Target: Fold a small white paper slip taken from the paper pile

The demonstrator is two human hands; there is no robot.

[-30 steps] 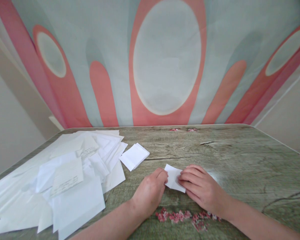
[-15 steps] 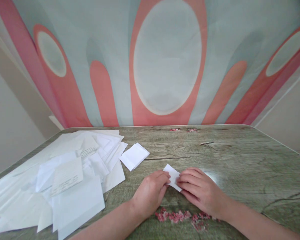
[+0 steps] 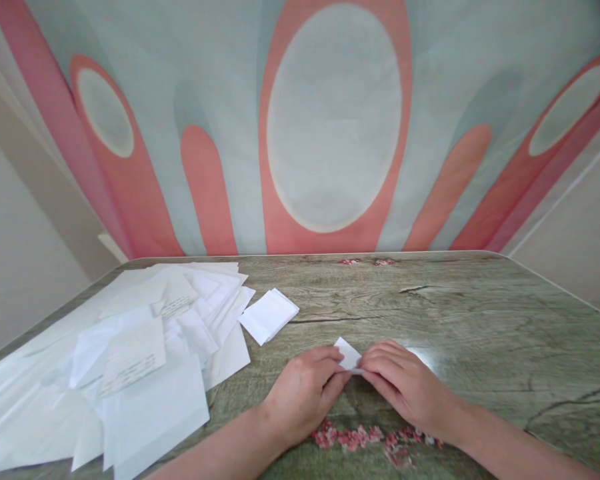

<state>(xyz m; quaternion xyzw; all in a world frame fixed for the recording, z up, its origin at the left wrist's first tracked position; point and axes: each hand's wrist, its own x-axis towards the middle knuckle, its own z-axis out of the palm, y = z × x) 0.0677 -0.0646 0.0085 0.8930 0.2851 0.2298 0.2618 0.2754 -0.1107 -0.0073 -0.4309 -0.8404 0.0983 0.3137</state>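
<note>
A small white piece of paper is between my two hands, just above or on the wood-patterned table. Its near edge is folded up into a narrow strip. My left hand pinches the left end between thumb and fingers. At the right end, my right hand grips the paper the same way, its fingertips close together. The fingers cover both ends of the paper. Beyond my left hand lies a little stack of folded white paper.
A wide, loose heap of white sheets covers the left side of the table, some with printed lines. Pink flower decoration marks the tabletop near my wrists. Behind the table rises a wall covering with coral and grey-blue shapes.
The near edge of the paper has been folded upward, so less of it shows. Both hands have come closer together, the left one shifting slightly right.
</note>
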